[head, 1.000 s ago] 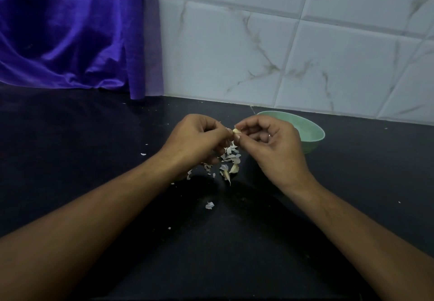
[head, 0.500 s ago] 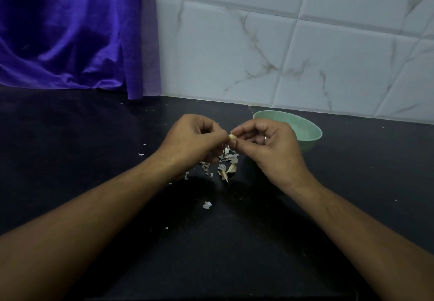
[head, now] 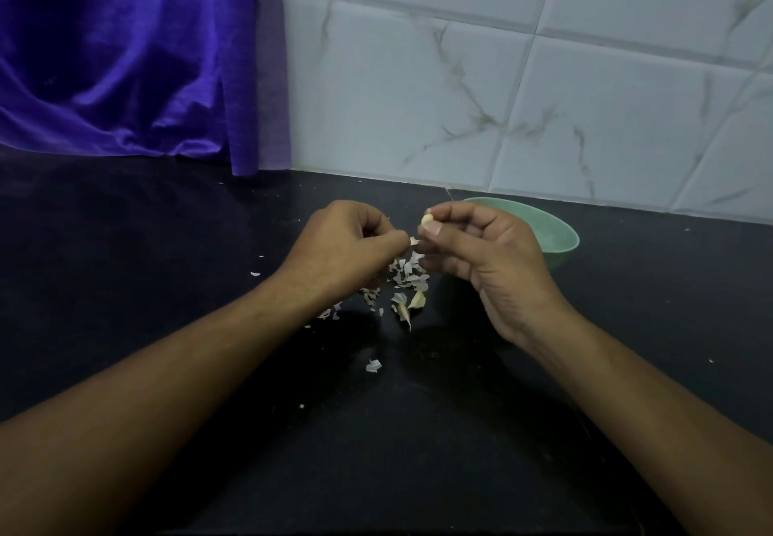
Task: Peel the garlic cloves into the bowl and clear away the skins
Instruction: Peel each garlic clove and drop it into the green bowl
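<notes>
Hands drawn apart since a moment ago: then both sets of fingertips met on one clove, now a small gap lies between them.

Right hand: thumb and forefinger pinch the garlic clove, held up above the counter, just left of the bowl. Other fingers curled under. The clove's showing face is pale and smooth.

Left hand: fingers curled, tips pinching a skin flake. The flake sits just below and left of the clove, apart from it.

Green bowl: far right of the hands, partly hidden behind the right hand. Contents cannot be made out.

Pile of skins: on the black counter, directly beneath the two hands. At its near edge lies a yellowish piece, clove or thick skin, cannot tell which. One loose skin scrap lies nearer, between the forearms. A few specks scattered left of the pile.

Far side: purple cloth hangs at left, its hem reaching the counter; marbled white tile wall to its right.
</notes>
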